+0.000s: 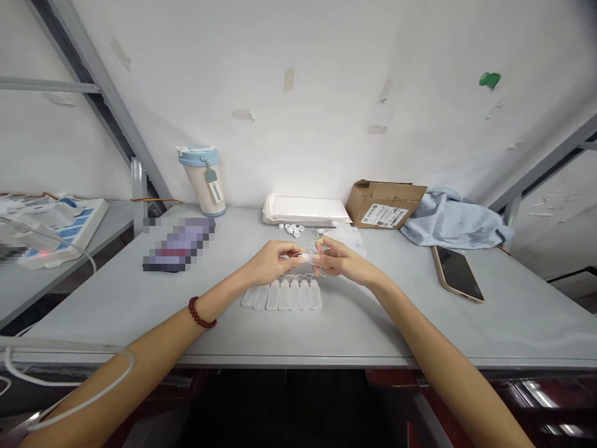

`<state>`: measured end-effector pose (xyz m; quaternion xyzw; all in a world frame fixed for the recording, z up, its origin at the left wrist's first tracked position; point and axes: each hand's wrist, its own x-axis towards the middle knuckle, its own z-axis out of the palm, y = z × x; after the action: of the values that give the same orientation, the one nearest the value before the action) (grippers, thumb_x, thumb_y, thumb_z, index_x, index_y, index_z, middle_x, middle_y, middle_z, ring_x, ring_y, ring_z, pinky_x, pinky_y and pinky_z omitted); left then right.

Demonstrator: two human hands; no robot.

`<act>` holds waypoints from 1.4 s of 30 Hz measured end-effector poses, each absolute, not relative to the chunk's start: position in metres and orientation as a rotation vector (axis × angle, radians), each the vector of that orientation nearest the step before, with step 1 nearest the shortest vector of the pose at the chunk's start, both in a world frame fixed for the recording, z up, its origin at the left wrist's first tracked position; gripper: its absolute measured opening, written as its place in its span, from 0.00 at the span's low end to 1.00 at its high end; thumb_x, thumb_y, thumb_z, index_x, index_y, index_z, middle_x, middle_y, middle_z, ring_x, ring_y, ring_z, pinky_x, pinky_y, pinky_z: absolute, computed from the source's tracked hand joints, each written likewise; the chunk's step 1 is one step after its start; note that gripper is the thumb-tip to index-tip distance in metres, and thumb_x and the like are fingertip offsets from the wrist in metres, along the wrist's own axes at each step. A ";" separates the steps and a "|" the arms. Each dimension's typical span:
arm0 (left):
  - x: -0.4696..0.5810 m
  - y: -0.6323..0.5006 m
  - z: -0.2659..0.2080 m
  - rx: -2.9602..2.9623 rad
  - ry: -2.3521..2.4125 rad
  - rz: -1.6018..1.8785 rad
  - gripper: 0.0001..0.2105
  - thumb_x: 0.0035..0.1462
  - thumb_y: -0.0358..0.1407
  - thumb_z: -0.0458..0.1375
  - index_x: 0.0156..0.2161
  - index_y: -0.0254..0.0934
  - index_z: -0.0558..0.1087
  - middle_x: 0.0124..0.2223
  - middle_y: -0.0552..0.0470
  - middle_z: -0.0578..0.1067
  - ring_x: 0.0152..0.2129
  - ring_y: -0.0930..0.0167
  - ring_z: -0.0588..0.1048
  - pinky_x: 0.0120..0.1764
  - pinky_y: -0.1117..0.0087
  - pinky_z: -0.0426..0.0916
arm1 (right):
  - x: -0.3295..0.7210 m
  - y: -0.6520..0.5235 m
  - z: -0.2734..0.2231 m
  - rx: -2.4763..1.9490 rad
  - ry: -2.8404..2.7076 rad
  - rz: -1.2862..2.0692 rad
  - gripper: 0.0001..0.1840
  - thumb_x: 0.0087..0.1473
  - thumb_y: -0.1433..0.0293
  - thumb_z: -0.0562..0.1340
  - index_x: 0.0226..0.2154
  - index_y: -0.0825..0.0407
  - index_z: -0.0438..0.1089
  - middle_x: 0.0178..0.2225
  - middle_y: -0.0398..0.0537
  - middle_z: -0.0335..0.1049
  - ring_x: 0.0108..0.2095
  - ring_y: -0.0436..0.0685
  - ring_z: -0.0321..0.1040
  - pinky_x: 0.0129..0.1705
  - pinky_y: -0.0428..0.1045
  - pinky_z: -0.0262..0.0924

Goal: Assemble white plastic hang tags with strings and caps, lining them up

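My left hand is closed in a pinch on a small white cap. Facing it, my right hand grips a small translucent plastic bottle, its neck meeting the cap between my fingertips. Whether the cap is screwed on is hidden by the fingers. Just below my hands, several similar translucent bottles lie side by side in a row, with thin white cords at their tops. Beyond my fingers sits a little heap of loose white caps. More clear bottles lie behind my right hand.
At the back stand a cup with a blue lid, a white stack, a cardboard box and a light blue cloth. A phone lies right, a blurred purple item left. A white cable crosses my left forearm.
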<state>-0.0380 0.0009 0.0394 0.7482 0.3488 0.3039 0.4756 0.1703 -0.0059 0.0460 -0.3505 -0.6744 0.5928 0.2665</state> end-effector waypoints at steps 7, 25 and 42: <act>-0.037 0.005 0.038 1.697 0.900 0.884 0.14 0.51 0.44 0.59 0.34 0.33 0.74 0.31 0.51 0.73 0.29 0.72 0.70 0.29 0.73 0.66 | 0.168 -0.004 0.043 -1.067 -1.843 1.290 0.17 0.52 0.57 0.60 0.39 0.50 0.59 0.25 0.40 0.66 0.21 0.46 0.49 0.22 0.44 0.43; -0.039 0.006 0.039 1.444 0.920 0.695 0.20 0.53 0.49 0.57 0.28 0.30 0.73 0.28 0.50 0.70 0.23 0.75 0.68 0.25 0.73 0.65 | 0.168 -0.002 0.043 -1.107 -1.874 1.055 0.16 0.52 0.63 0.59 0.42 0.54 0.71 0.24 0.43 0.64 0.23 0.49 0.58 0.24 0.46 0.52; -0.042 0.002 0.040 2.067 0.995 0.872 0.19 0.58 0.46 0.51 0.22 0.34 0.68 0.22 0.54 0.65 0.21 0.74 0.62 0.25 0.74 0.56 | 0.167 -0.003 0.043 -1.090 -1.864 1.064 0.16 0.53 0.57 0.57 0.30 0.54 0.67 0.22 0.42 0.61 0.22 0.48 0.54 0.25 0.47 0.49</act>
<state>-0.0422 0.0025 0.0400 0.7930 0.3818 0.3344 0.3369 0.1672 -0.0030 0.0425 -0.4226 -0.7226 0.4127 0.3591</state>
